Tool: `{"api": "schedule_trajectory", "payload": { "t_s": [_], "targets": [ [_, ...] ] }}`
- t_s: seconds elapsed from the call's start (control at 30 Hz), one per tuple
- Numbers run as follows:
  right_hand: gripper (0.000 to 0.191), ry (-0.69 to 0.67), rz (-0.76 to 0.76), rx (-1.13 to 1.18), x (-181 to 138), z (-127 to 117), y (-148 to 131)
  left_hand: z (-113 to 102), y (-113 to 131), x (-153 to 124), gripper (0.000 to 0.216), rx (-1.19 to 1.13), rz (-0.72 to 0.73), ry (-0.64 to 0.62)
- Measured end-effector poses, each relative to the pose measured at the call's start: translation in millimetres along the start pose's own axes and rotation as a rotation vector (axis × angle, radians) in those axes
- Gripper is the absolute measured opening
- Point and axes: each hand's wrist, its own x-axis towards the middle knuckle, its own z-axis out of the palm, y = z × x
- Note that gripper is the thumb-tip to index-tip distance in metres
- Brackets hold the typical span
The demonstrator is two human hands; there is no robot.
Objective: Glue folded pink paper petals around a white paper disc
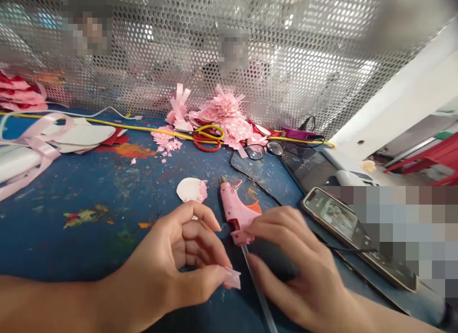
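A small piece of pale pink ribbon (233,278) is pinched between the thumb and fingers of my left hand (179,261). Just to the right, a pink glue gun (234,206) with an orange trigger has its nozzle pointing away from me. My right hand (296,256) has its fingers over the gun's handle, which they mostly hide; the thumb is beside the clear glue stick (259,290) that runs out of the back. Beyond my left hand lies a white rounded disc (189,189) with pink pieces along its right edge.
Scissors (207,138), eyeglasses (263,150) and frilly pink ribbon pieces (229,113) lie by the perforated metal screen (161,51). A phone (358,237) and black cord are on the right. Pink ribbon (41,149) and white shapes (80,135) sit left on the blue table (89,247).
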Motion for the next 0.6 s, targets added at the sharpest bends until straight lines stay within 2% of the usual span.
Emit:
{"api": "schedule_trajectory", "payload": {
  "t_s": [0.13,0.47,0.6],
  "targets": [
    [0.022,-0.054,0.000,0.198,-1,7,-17,6,1,-1,0.041,0.051,-0.068,-0.045],
    [0.020,0.006,-0.012,0.213,2,2,-19,5,2,-1,0.042,0.048,-0.082,-0.027],
    [0.020,-0.017,-0.010,0.207,5,1,-18,4,0,1,0.040,0.041,-0.059,-0.032]
  ]
}}
